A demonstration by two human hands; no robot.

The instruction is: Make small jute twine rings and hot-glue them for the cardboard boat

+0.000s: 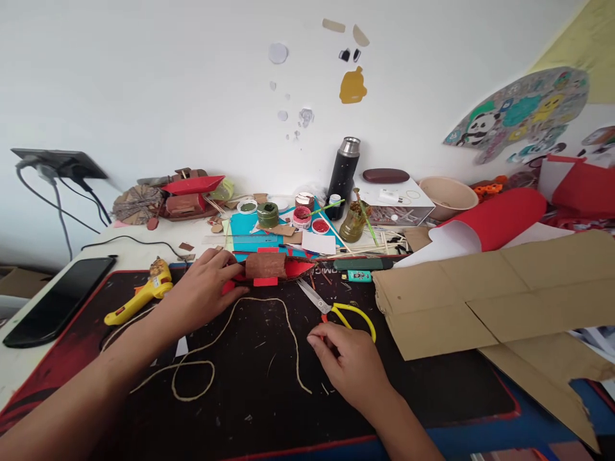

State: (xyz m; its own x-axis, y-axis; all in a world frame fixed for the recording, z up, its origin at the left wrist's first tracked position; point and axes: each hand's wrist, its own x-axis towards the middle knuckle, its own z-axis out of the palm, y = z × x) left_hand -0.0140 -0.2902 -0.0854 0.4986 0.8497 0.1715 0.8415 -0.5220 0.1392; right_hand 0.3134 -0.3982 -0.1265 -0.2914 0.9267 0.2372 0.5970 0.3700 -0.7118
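Note:
A small model boat (266, 265) with a brown rolled cover and red inside lies at the far edge of the dark mat. Around its left end are the fingers of my left hand (211, 282), closed on it. My right hand (348, 362) is closed, thumb and fingertips together, over the orange-handle side of the scissors (317, 299); whatever is in the pinch, if anything, is hidden. Those scissors lie partly open, their yellow loop (358, 319) beside my knuckles. A thin twine (293, 330) runs from near the boat and loops across the mat.
At left lie a yellow glue gun (147, 293) and a black phone (60, 301). Paint jars (268, 216), a black flask (343, 168) and a white box (396, 198) stand behind. Cardboard sheets (446, 314) and a red paper roll (504, 218) cover the right side.

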